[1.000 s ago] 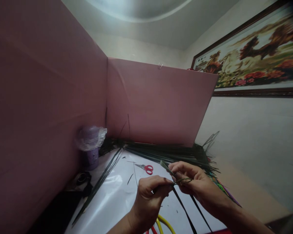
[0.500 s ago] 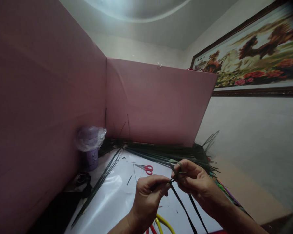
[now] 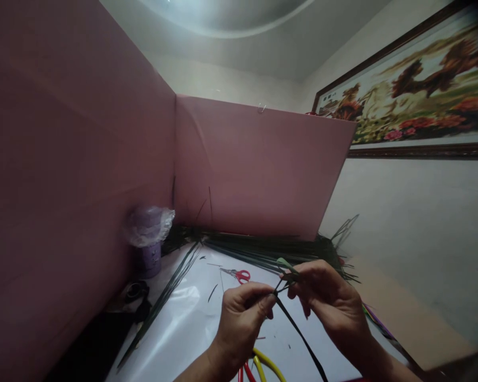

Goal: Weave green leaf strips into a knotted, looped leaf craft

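My left hand (image 3: 241, 321) is closed in a pinch on a dark green leaf strip (image 3: 298, 331) that trails down to the lower right. My right hand (image 3: 329, 302) pinches the folded upper end of the same strip (image 3: 286, 263), just above and right of the left fingertips. Both hands hover over a white glossy sheet (image 3: 183, 323) on the table. Small red-handled scissors (image 3: 238, 274) lie on the sheet just beyond my left hand.
A heap of long green leaf strips (image 3: 263, 246) lies along the pink partition (image 3: 255, 170). A purple cup wrapped in plastic (image 3: 148, 239) stands at the left corner. Yellow and red loops (image 3: 263, 366) lie near my left wrist. A framed picture (image 3: 414, 90) hangs on the right wall.
The loop of strip at my right fingertips has been drawn smaller and folded flat. My right hand has turned, fingers curling down. Now only one strip trails below the hands.
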Demonstrator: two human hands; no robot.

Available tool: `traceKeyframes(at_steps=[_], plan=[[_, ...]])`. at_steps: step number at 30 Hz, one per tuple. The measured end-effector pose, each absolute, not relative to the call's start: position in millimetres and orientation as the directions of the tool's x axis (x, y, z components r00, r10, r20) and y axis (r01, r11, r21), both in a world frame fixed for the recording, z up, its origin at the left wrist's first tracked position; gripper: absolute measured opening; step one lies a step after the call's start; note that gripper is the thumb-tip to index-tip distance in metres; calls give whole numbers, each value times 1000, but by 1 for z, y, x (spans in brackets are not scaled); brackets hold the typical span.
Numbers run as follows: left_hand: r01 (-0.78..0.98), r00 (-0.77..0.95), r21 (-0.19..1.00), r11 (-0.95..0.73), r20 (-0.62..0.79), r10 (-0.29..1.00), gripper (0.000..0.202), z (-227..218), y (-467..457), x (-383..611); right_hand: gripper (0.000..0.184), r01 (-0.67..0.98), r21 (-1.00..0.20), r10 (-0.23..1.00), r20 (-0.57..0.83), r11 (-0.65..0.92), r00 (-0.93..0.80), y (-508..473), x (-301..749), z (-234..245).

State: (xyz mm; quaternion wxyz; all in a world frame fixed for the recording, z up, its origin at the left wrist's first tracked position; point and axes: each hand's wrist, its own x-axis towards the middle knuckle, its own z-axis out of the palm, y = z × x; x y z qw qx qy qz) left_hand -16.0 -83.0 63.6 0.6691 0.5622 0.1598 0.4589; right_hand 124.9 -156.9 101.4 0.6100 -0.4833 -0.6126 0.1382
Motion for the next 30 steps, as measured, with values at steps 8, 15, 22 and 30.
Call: traceKeyframes(at_steps=[8,15,22,30], plan=[[-413,517,908,-69,295,804,22,63,-81,-17,11,424,-740,742,639,523,200,-153,125,100],[-422,482,895,-146,357,800,21,64,-80,-19,17,753,-430,651,759,498,3,-156,130,97],[-441,468,891,-111,334,818,22,68,-82,-21,31,633,-677,840,537,376,76,-154,127,90],[-444,416,888,-119,322,851,26,73,-78,-26,16,712,-574,832,554,404,-26,-157,138,87]])
